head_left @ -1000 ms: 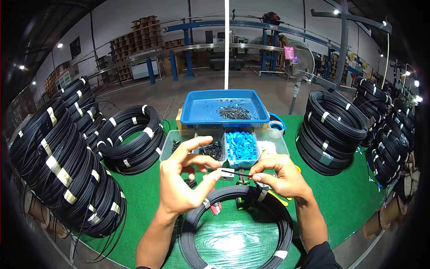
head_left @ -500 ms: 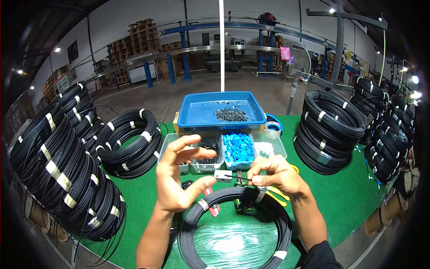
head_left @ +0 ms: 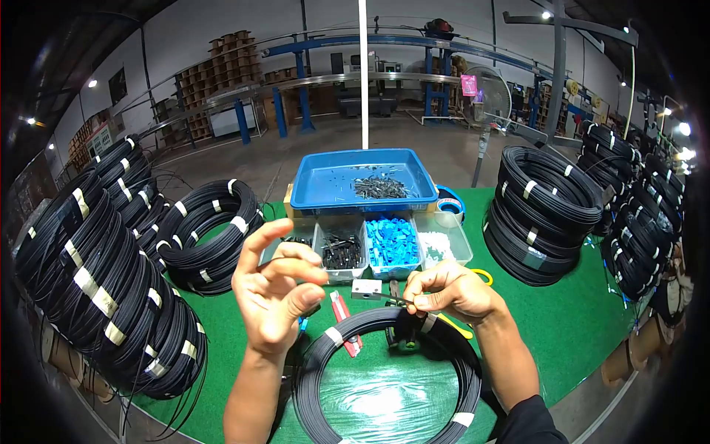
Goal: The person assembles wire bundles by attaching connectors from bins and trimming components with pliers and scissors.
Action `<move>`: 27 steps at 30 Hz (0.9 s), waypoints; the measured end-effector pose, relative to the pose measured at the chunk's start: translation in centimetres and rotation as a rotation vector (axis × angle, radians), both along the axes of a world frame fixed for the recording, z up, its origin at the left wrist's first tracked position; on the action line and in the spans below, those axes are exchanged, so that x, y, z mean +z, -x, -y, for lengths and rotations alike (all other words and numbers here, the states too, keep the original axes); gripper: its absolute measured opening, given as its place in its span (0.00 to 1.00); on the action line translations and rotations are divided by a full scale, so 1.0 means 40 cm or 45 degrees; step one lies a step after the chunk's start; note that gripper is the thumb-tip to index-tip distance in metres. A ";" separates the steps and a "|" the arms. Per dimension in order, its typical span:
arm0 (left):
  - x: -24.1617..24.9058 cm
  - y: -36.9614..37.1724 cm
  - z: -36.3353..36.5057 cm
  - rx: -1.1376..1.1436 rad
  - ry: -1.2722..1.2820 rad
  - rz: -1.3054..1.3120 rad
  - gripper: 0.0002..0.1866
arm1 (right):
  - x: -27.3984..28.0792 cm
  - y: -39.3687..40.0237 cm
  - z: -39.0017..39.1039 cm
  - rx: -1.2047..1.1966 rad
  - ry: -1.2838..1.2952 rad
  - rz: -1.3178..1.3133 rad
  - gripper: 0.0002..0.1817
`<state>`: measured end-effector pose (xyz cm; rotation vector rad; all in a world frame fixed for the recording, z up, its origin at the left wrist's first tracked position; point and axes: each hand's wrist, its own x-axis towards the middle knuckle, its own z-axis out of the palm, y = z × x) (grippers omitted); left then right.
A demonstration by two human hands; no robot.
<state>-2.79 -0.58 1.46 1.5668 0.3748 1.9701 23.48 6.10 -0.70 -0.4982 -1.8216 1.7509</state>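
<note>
My right hand (head_left: 456,297) pinches the end of a black cable (head_left: 393,297) between thumb and fingertips. That end points left, close to a small grey metal block (head_left: 366,288) with a hole in it. My left hand (head_left: 275,300) is raised to the left of the block, fingers curved and apart, with nothing visible between them. Below both hands lies a coil of black cable (head_left: 314,385) bound with white tape. A red-and-grey hand tool (head_left: 345,325) lies partly inside the coil's upper left. Yellow tool handles (head_left: 456,327) show beside my right hand, partly hidden.
Clear bins hold black pieces (head_left: 341,251), blue connector pieces (head_left: 392,243) and white pieces (head_left: 435,246). Behind them stands a blue tray (head_left: 325,200) with black scraps. Stacked cable coils rise at left (head_left: 111,288) and right (head_left: 543,222) on the green tabletop (head_left: 547,333).
My left hand has moved left, away from the cable end and the metal block, and is tilted more upright. The right hand keeps its pinch on the cable with little movement.
</note>
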 end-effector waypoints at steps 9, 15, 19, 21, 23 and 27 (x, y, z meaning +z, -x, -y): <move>-0.016 -0.076 0.002 0.316 0.307 -0.477 0.32 | 0.003 0.034 0.015 -0.253 -0.308 0.149 0.06; -0.008 -0.017 -0.030 0.326 0.334 -0.138 0.40 | -0.026 -0.006 -0.041 -0.558 -0.914 0.572 0.26; -0.013 0.029 -0.052 0.415 0.328 -0.075 0.40 | -0.041 -0.034 -0.072 -0.266 -0.677 1.149 0.15; -0.014 0.041 -0.056 0.443 0.342 -0.069 0.40 | -0.063 -0.033 -0.081 -0.245 -0.659 1.119 0.15; -0.014 0.051 -0.061 0.424 0.379 -0.050 0.40 | -0.084 -0.028 -0.087 -0.245 -0.660 1.073 0.12; -0.033 0.059 -0.080 0.357 0.339 -0.039 0.41 | -0.075 -0.011 -0.084 -0.242 -0.728 1.121 0.08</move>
